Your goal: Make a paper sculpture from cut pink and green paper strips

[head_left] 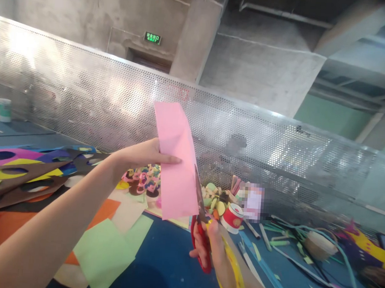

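Observation:
Raised above the blue table is a folded pink paper strip (177, 182), its upper end bent back. My left hand (157, 154) grips its left edge, with the thumb across the front and the other fingers hidden behind. In my right hand (209, 245) are scissors (206, 266) with one red and one yellow handle, my fingers through the loops. The scissor blades point up along the paper's right edge, close to it or touching; whether paper lies between them cannot be made out.
Coloured sheets (105, 254) and brown cut-out sheets (23, 179) cover the left side. Small paper pieces and a red-and-white cup (232, 218) sit beyond my hands. Strips and a round container (319, 246) lie at right. A perforated metal screen (123, 96) stands behind.

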### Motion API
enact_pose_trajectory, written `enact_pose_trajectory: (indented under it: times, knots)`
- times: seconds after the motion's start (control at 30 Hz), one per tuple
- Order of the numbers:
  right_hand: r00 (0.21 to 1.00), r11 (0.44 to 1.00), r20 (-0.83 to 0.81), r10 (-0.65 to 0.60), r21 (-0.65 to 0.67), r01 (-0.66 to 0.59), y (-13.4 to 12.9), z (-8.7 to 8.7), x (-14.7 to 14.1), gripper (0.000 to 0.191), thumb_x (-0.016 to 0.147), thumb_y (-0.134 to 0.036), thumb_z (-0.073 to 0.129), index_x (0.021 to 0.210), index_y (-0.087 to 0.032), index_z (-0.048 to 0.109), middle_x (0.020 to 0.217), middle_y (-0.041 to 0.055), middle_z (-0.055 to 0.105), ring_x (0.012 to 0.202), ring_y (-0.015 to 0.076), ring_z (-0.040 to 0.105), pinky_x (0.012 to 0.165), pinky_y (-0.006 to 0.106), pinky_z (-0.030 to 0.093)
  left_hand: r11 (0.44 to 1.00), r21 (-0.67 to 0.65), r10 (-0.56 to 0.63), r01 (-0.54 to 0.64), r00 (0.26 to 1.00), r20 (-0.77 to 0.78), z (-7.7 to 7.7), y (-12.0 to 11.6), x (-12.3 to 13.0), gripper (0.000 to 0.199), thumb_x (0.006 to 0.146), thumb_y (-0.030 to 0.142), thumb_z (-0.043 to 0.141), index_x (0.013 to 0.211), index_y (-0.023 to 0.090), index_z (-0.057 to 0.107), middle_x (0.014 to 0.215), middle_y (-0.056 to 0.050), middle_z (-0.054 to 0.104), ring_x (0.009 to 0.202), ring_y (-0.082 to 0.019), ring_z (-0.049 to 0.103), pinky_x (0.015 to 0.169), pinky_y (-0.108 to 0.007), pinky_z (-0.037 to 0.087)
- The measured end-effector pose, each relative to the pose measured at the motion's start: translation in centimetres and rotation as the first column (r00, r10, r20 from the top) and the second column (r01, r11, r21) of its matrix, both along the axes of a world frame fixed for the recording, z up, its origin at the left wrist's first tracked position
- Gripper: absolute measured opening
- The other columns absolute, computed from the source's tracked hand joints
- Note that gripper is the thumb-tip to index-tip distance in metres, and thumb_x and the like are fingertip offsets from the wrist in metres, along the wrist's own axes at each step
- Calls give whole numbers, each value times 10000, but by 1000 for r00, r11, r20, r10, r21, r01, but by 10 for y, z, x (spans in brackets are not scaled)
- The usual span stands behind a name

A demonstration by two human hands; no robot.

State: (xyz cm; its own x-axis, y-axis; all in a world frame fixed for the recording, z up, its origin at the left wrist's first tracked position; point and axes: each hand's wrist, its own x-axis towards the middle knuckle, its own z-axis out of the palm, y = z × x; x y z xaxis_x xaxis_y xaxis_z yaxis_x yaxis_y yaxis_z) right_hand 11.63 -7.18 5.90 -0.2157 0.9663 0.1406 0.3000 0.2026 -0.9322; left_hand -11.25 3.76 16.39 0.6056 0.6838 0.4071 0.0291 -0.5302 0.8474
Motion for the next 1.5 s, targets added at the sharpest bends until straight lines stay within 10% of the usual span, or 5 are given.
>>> enact_pose_trajectory:
  times: [1.1,1.5]
  knots:
    - [980,990,143,-138,38,133,-9,8,-9,662,701,-824,150,537,-211,337,344,-67,281,339,113,519,328,177,380,1000,13,-19,19,1000,7,-1,1,0,402,714,285,677,1089,174,588,1134,-121,629,1031,-294,588,848,-403,485]
    - [987,990,86,-137,-14,139,-14,6,-20,666,698,-823,202,434,-219,296,314,-71,236,296,88,439,434,228,497,997,-62,-47,48,999,17,-10,5,-1,409,714,265,689,1100,179,584,1157,-112,619,1036,-274,590,854,-379,489]
